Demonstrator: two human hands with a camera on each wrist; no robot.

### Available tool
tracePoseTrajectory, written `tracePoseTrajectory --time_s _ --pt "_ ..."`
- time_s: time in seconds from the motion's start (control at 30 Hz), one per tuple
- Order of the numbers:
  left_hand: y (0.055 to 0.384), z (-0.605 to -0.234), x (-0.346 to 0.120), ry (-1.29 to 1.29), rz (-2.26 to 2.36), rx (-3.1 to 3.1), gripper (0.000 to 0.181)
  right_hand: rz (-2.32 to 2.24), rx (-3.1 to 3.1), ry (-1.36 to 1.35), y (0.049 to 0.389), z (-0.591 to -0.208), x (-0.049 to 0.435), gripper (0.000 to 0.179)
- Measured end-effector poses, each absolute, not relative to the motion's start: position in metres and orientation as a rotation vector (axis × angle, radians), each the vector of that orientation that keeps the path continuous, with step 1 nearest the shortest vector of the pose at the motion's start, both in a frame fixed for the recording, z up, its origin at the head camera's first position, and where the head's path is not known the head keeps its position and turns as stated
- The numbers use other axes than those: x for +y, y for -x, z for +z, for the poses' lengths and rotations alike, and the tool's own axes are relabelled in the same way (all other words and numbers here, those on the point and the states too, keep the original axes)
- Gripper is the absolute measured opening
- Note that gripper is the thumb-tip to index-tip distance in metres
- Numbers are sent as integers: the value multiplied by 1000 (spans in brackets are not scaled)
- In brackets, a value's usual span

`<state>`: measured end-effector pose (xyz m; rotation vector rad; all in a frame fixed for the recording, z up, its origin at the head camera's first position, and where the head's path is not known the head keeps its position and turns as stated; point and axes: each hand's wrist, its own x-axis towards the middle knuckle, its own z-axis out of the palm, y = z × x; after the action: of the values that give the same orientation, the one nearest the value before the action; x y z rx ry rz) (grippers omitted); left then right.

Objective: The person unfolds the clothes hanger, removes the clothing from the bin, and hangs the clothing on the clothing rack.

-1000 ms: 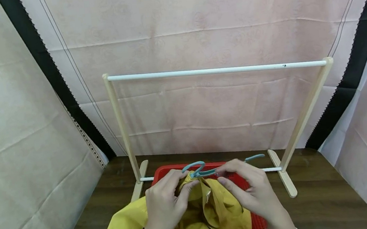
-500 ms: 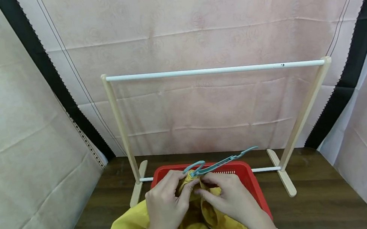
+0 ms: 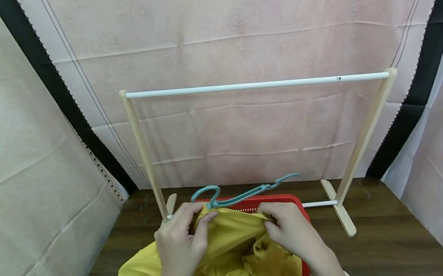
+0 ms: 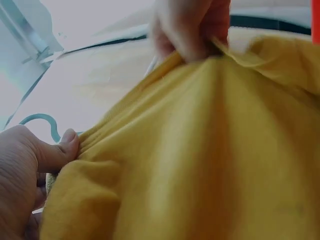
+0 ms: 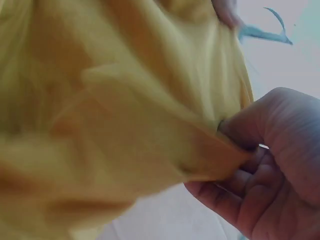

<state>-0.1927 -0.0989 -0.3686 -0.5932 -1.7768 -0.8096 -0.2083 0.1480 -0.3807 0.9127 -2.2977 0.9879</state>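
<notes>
Bunched yellow shirt (image 3: 233,241) fabric lies over the red basket (image 3: 294,199), with part of it hanging out to the left. My left hand (image 3: 182,242) pinches its edge right at the neck of a light blue hanger (image 3: 248,194). The hanger's hook points up and left; its right arm slants out bare above the cloth, while its left side is hidden under the shirt and hand. Farther right, my right hand (image 3: 291,225) pinches the same edge between thumb and fingers. The left wrist view shows that edge drawn taut between the left thumb (image 4: 65,145) and the right hand (image 4: 192,25).
Behind the basket stands a rack with a white top bar (image 3: 256,85), wooden side posts (image 3: 143,151) and a lower bar (image 3: 319,204). Its right foot (image 3: 339,211) rests on the dark wooden table (image 3: 389,237). Pale fabric walls (image 3: 233,27) surround the table.
My right hand left the hanger's arm, came close to the left hand, then pulled the shirt's edge out to the right. My left hand and the hanger shifted left.
</notes>
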Motion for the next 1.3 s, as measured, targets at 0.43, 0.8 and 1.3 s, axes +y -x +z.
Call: tracePoseTrajectory --time_s 0.43,0.8,1.3 --pt "195 -365 -133 490 -910 -1777 22 963 -2319 -799 216 -379 200 40" --pt "197 -368 -150 642 -1119 -1764 33 998 -2189 -982 220 -379 232 32" --pt "190 -356 -150 641 -1154 -1767 33 1559 -1932 -1468 218 -383 242 42"
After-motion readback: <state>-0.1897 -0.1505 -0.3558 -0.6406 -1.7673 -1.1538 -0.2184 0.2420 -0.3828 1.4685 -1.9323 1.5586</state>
